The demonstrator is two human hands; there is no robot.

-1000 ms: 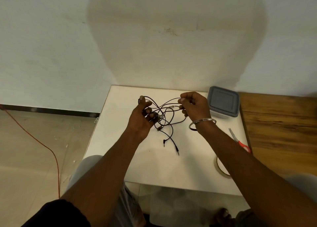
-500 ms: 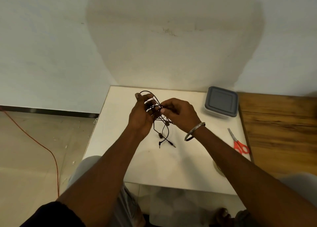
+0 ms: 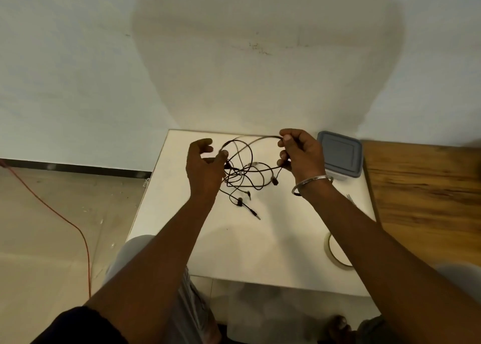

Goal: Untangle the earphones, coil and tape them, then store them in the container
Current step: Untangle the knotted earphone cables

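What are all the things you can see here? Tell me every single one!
earphones: one tangle, black, held up between both hands over the table
table: one, white, in the middle
container: one, grey lid on, table's far right corner
tape roll: one, pale, table's near right edge, partly hidden by the right arm
wooden surface: one, brown, right of the table
cable: one, red, on the floor at left
bangle: one, silver, on the right wrist
left hand: one, pinches the earphones
right hand: one, pinches the earphones
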